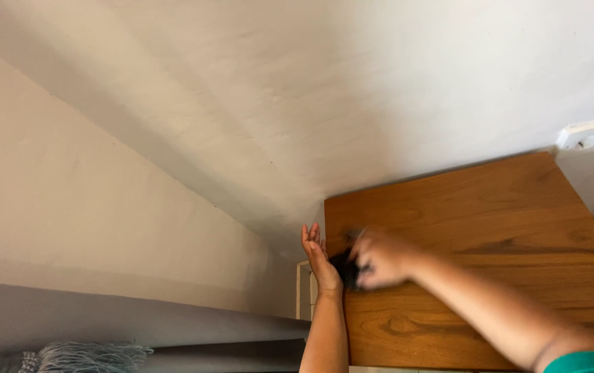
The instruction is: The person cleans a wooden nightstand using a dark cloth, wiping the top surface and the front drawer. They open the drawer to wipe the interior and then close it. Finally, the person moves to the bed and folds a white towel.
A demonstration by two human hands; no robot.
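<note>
Right hand blurred, fingers closed on a small dark object, kind unclear, at the wooden surface's left edge. Left hand flat and open, cupped against that edge, just beside the object. Grey fringed fabric cut off below.

**Surroundings, head view**

White wall fills most of frame, plain, with soft shadow bands running diagonally. Wall socket, white, sits upper right on the wall just above the far corner of the wooden bench. Grey sofa back runs along bottom left, against the wall. Pale blue fringed throw lies at the bottom edge, beside the sofa back.
</note>
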